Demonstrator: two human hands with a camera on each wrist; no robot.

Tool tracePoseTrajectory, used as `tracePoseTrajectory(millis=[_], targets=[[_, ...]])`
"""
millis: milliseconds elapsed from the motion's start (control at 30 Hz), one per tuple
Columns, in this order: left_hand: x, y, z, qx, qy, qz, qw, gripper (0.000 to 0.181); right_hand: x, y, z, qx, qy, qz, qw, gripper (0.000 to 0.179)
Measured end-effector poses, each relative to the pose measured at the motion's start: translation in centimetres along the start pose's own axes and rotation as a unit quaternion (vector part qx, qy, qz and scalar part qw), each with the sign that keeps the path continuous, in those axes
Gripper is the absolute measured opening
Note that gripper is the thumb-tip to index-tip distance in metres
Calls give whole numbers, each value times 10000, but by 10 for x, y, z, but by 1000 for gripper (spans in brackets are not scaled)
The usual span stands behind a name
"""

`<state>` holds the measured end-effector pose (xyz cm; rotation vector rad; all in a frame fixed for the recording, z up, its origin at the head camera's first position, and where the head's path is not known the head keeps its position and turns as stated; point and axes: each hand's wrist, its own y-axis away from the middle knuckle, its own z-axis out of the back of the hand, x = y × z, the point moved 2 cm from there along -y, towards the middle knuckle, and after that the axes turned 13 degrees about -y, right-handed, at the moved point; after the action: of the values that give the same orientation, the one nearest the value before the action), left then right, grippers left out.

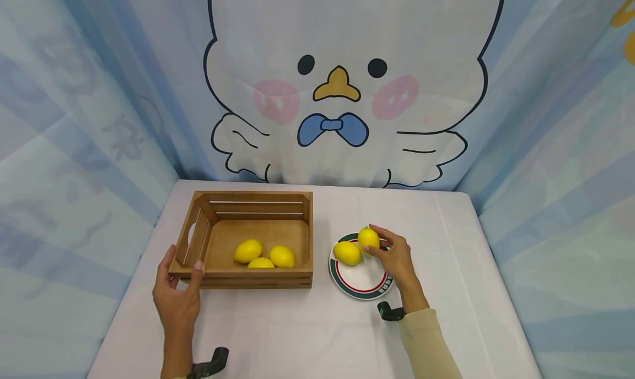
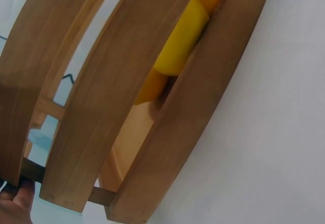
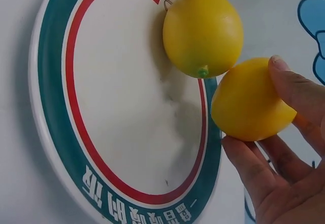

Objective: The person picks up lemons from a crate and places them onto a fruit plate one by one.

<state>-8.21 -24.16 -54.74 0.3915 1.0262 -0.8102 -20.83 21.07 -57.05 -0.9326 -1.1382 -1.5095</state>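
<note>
My right hand (image 1: pixel 396 256) pinches a yellow lemon (image 3: pixel 252 101) between thumb and fingers, over the far right part of a round plate (image 1: pixel 361 292) with a green and red rim. Beside it on the plate lies a second lemon (image 3: pixel 203 33), its green tip showing in the right wrist view. The left hand (image 1: pixel 177 302) grips the near left corner of a slatted wooden crate (image 1: pixel 248 281), thumb over the top edge. Inside the crate, near its front wall, are three lemons (image 1: pixel 248 251); the front slat partly hides one.
Crate and plate stand side by side on a table with a white cloth (image 1: pixel 297 335), the crate to the left. Behind and at both sides hang printed curtains (image 1: pixel 337 158), the back one with a cartoon bird. White cloth extends right of the plate.
</note>
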Motion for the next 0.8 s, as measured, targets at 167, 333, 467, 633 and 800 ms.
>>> tracePoseTrajectory(millis=[167, 333, 467, 633, 800], targets=[[-1, 0, 0, 5, -18, 18, 10000, 71, -5, -3, -1, 18, 222, -170, 9996, 62], [-3, 1, 1, 41, 31, 53, 10000, 71, -8, -4, -1, 53, 332, -189, 9993, 62], [-3, 0, 1, 22, 52, 19, 10000, 71, -8, -5, -2, 71, 442, -133, 9989, 62], [-2, 0, 0, 25, 47, 18, 10000, 71, -8, -7, -4, 63, 562, -157, 9983, 62], [-2, 0, 0, 27, 55, 15, 10000, 71, -6, -10, -6, 63, 690, -108, 9975, 62]])
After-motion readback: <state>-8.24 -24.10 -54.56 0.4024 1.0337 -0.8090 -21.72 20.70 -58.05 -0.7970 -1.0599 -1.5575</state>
